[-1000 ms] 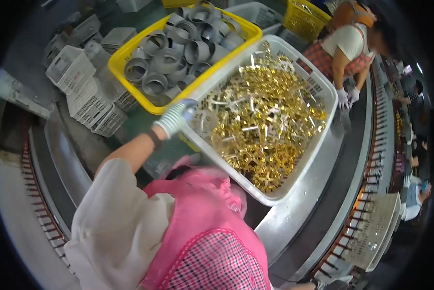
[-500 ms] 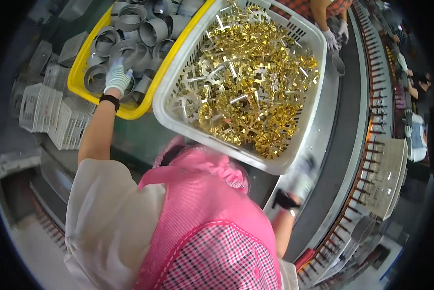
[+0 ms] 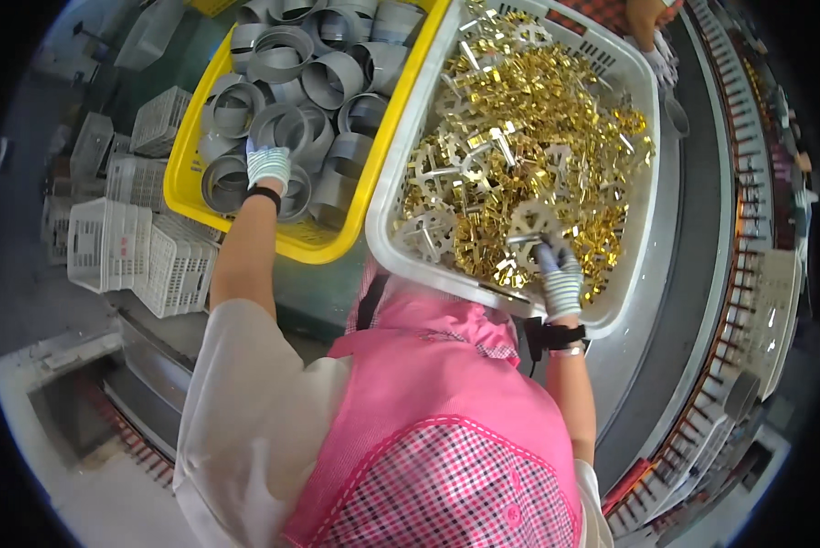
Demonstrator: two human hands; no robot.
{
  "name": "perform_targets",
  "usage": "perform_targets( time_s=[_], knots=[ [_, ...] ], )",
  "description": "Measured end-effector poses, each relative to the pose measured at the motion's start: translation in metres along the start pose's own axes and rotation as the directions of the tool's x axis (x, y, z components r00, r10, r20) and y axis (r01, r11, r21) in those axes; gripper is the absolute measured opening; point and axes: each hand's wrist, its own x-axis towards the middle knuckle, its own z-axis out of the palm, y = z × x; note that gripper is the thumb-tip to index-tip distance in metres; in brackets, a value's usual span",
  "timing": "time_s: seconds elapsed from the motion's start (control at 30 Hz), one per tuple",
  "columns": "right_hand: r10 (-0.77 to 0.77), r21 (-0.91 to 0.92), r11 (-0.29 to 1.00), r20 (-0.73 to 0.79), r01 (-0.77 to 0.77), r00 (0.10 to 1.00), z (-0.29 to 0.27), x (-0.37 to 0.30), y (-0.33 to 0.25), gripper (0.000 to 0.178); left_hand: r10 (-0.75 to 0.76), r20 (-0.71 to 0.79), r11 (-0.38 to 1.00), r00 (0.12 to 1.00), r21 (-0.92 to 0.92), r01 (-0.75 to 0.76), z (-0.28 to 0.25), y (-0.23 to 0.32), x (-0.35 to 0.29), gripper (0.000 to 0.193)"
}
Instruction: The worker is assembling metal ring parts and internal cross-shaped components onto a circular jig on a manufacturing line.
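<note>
At the left, a yellow basket (image 3: 323,248) holds several short grey pipe rings (image 3: 334,79). My left hand (image 3: 269,168), in a striped knit glove with bluish fingertips, is inside it with fingers closed on the rim of one grey ring (image 3: 280,127). Part of those fingers is hidden by the ring. Beside it, a white basket (image 3: 399,256) is heaped with gold and silver metal pieces (image 3: 538,110). Over its near side, my right hand (image 3: 560,274), in a matching glove, pinches a silver flat openwork metal piece (image 3: 533,222).
White crates (image 3: 108,245) stand stacked at the far left. Along the right runs a dark conveyor belt (image 3: 702,183) edged with a row of brown pegs (image 3: 748,210). A co-worker's gloved hand (image 3: 661,62) is at the top right, near a grey ring (image 3: 676,117) by the belt.
My right hand has moved from beside the belt up into the white basket and taken hold of a metal piece. My left hand stays among the grey rings. The whole view has shifted.
</note>
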Motion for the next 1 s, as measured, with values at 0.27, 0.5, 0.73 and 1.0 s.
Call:
perform_targets(
  time_s=[0.27, 0.5, 0.73, 1.0],
  knots=[
    [0.015, 0.366, 0.929, -0.169, 0.049, 0.986, -0.093, -0.076, -0.018, 0.036, -0.125, -0.263, -0.102, 0.957, -0.956, -0.276, -0.085, 0.068, -0.031, 0.028],
    [0.106, 0.696, 0.663, -0.45, 0.274, 0.887, -0.209, -0.145, 0.066, 0.024, 0.501, -0.523, -0.221, 0.689, -0.847, -0.482, -0.206, 0.304, -0.16, 0.028],
    [0.486, 0.675, 0.487, -0.736, 0.554, 0.471, -0.306, -0.225, 0.191, 0.032, 0.698, -0.519, -0.517, -0.493, 0.109, -0.849, -0.168, 0.561, -0.287, 0.028],
    [0.478, 0.727, 0.439, -0.686, 0.528, 0.548, -0.263, -0.17, 0.27, 0.042, 0.688, -0.301, -0.61, -0.66, 0.254, -0.751, -0.022, 0.709, -0.243, 0.006]
  ],
)
